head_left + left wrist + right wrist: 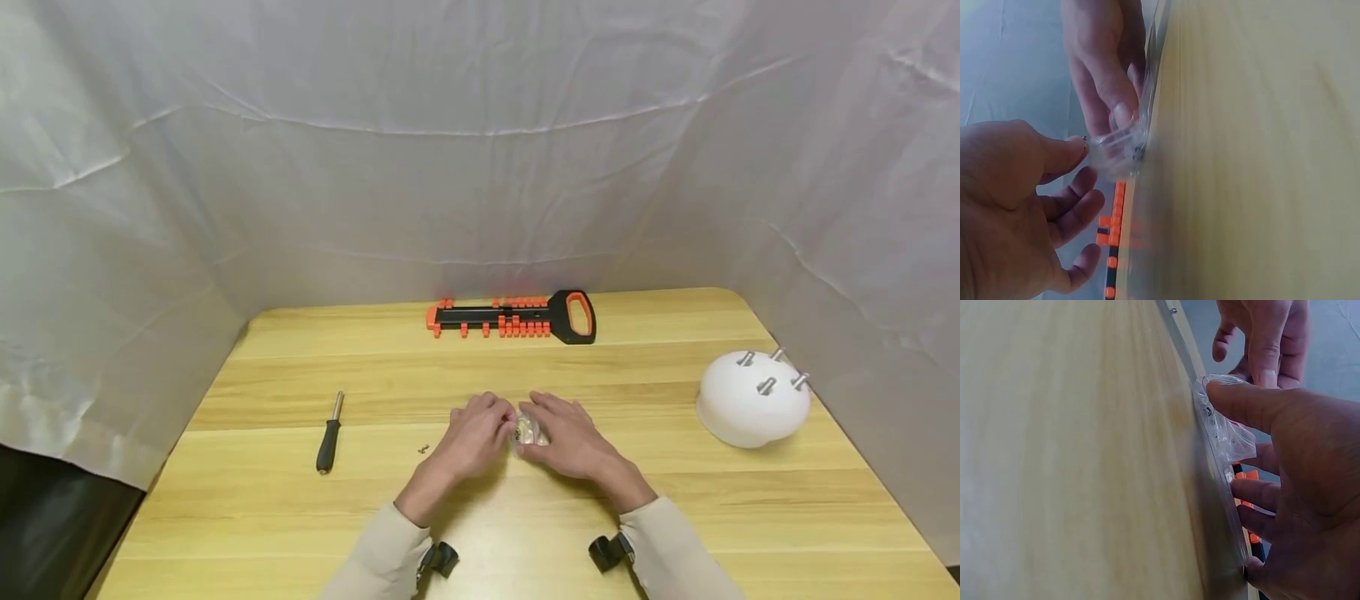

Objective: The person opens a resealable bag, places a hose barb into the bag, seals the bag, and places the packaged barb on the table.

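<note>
A small clear plastic bag lies on the table between the two hands, with a few small dark bits inside it. My right hand holds the bag, its thumb over the bag's edge and its other fingers on the far side. Close beside the bag's opening, my left hand pinches a tiny dark piece at the thumb tip, which looks like a small screw. Several loose small screws lie on the table left of the left hand.
A screwdriver with a black handle lies on the left. At the back rests a black and orange slotted tool with a loop handle. On the right stands a white rounded object with several metal pegs. Grey cloth encloses the table.
</note>
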The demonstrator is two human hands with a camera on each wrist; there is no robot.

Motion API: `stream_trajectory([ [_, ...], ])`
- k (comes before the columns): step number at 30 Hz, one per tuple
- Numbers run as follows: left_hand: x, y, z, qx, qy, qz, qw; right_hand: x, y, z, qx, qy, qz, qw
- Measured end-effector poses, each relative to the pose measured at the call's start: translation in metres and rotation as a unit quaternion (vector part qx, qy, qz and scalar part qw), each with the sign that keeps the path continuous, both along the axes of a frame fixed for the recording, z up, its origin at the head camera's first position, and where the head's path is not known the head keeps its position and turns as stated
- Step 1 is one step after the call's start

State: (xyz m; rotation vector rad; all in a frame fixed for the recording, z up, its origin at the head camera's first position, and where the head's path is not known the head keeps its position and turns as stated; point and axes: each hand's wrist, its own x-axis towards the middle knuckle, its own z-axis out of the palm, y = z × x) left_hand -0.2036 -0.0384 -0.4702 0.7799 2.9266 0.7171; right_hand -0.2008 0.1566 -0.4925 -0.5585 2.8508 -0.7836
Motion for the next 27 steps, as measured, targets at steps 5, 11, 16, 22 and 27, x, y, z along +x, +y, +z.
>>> stream_trajectory([
  [5, 0.002, 0.004, -0.001, -0.024, 0.006, -0.001, 0.9997, 0.000, -0.001, 0.000, 0.003, 0.007, 0.004, 1.0000],
  [11, 0.002, 0.004, 0.000, -0.021, 0.010, -0.001, 0.9997, 0.001, -0.001, 0.001, 0.003, 0.012, 0.007, 0.9999],
  [16, -0.004, -0.011, 0.011, 0.022, 0.010, 0.017, 0.9996, 0.000, 0.000, 0.002, 0.001, 0.007, 0.004, 1.0000],
  [22, -0.011, -0.043, 0.022, 0.056, 0.012, 0.071, 0.9959, 0.000, 0.000, 0.002, -0.003, 0.003, 0.002, 1.0000],
  [27, -0.010, -0.064, 0.023, 0.059, -0.010, 0.104, 0.9928, -0.001, 0.001, 0.000, 0.000, 0.004, 0.003, 1.0000],
])
